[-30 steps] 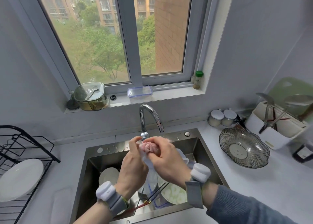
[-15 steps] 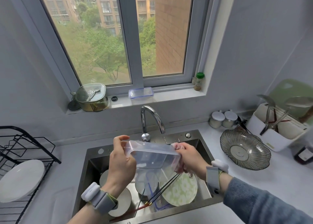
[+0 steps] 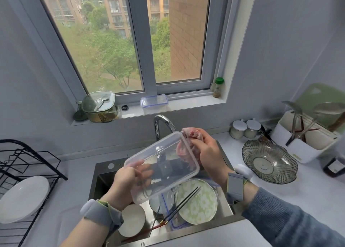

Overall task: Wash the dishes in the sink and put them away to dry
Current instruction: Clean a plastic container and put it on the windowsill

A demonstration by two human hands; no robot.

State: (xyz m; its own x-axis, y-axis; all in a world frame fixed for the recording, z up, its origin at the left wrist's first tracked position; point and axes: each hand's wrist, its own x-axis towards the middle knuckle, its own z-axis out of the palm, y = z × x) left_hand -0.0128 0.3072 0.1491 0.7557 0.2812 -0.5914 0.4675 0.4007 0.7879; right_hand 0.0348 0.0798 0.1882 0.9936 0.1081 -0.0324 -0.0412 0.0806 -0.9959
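My left hand grips the near left corner of a clear plastic container, held tilted above the steel sink. My right hand is closed on a pink cloth, which presses against the container's far right rim. Below in the sink lie a green flowered plate, a pair of black chopsticks, a white bowl and a clear lid with a blue seal. The tap curves up behind the container.
A black drying rack on the left holds a white plate. On the right counter stand a ribbed glass bowl, two white jars and a utensil holder. The windowsill carries a lidded pot and a small clear box.
Both hands were bunched together under the tap around the cloth. They have since spread apart, and the container has been lifted and turned so its open side faces me.
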